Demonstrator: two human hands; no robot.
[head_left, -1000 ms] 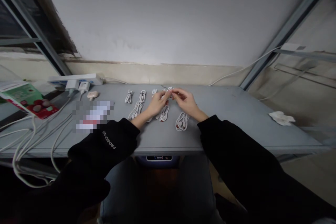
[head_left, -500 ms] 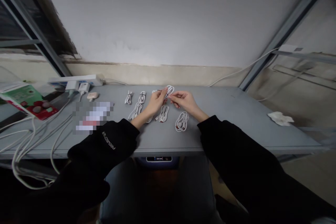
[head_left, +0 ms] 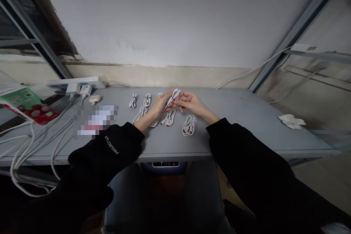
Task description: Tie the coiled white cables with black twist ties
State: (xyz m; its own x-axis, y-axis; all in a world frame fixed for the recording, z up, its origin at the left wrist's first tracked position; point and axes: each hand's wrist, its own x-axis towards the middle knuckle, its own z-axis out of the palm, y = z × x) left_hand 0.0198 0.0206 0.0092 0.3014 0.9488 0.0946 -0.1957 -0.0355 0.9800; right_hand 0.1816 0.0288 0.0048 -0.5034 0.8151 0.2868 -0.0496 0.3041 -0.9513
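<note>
White cable [head_left: 177, 93], looped into a slim bundle (dark tie [head_left: 173, 97] across).

Eight cable coils [head_left: 188, 128], two hands [head_left: 194, 104], one power strip [head_left: 94, 82] and one tissue [head_left: 292, 121] show.

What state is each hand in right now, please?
Left hand: closed, holding a bundled white cable.
Right hand: at the same cable; its grip cannot be told.

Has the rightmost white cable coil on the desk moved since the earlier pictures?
No. Against the desk's front edge, the rightmost coil lies where it did; its slight shift in view matches the desk's.
</note>
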